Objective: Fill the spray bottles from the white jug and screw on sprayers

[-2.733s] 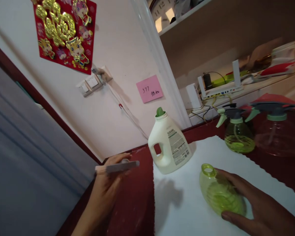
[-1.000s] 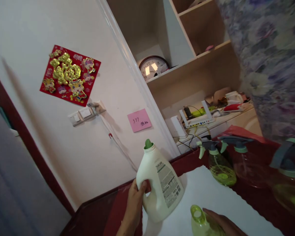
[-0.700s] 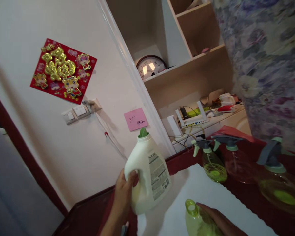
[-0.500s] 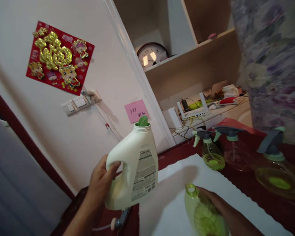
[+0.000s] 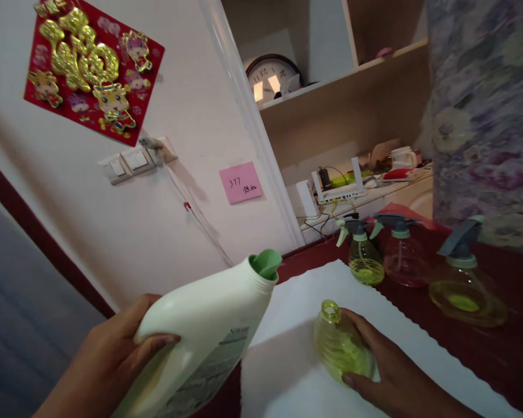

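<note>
My left hand grips the handle of a white detergent jug. The jug is lifted and tipped to the right, its green pour spout uncapped and pointing toward the open bottle. My right hand wraps around an open yellow-green bottle without its sprayer, holding it tilted on a white cloth. The bottle's open neck points up and left, a short gap below and right of the jug's spout.
Three spray bottles with grey-green triggers stand behind on the dark red table: a yellow-green one, a pink one and a wider one. A flowery curtain hangs at right. Shelves hold a clock and a router.
My left hand let go of a grey sprayer part, took the jug by its handle, lifted it and tipped it toward the bottle. My right hand stayed on the bottle.
</note>
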Action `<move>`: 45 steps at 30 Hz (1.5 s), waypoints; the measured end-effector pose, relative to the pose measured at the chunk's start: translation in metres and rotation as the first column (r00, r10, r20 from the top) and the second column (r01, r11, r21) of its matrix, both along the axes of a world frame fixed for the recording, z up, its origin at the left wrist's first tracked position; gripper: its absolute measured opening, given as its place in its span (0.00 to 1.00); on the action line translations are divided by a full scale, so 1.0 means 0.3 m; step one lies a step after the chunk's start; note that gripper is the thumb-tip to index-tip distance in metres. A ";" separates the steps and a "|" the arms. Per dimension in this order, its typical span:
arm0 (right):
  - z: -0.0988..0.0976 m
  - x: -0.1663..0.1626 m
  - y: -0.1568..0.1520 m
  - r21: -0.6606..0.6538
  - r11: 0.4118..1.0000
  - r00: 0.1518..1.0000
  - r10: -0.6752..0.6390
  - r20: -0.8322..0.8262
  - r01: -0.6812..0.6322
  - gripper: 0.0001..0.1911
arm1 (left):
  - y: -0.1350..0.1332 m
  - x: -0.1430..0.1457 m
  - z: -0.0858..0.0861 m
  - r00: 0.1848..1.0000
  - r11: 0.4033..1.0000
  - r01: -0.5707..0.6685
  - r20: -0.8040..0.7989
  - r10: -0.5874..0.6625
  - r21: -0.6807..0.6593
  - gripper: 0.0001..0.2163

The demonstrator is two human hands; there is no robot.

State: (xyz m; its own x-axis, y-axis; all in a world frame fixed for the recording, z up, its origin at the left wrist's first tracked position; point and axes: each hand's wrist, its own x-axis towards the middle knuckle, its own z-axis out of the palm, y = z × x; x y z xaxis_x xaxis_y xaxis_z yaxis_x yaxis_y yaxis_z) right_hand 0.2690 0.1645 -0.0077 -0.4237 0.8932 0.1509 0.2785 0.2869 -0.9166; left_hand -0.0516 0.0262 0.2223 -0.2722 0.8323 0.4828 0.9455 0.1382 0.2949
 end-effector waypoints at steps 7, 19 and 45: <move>-0.040 -0.019 0.044 0.033 0.999 0.995 -0.016 -0.098 0.019 0.47 | 0.005 -0.007 0.006 0.983 0.965 0.096 -0.130 -0.130 -0.244 0.15; -0.035 -0.028 0.082 0.045 0.994 0.994 0.103 -0.022 -0.102 0.51 | 0.141 -0.013 0.045 0.943 0.817 0.100 -0.207 -0.260 -0.568 0.09; 0.022 0.007 0.040 0.061 0.993 0.992 0.104 -0.072 -0.100 0.47 | 0.208 0.023 0.125 0.850 0.844 0.109 -0.391 -0.353 -0.525 0.11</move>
State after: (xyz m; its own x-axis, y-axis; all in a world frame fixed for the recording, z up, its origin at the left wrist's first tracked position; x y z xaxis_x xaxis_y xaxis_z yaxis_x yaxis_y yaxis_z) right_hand 0.2711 0.1766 -0.0010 -0.4974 0.8351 0.2348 0.1762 0.3623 -0.9153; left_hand -0.0446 0.0886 0.2599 0.1085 0.9935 0.0343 0.9707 -0.0985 -0.2192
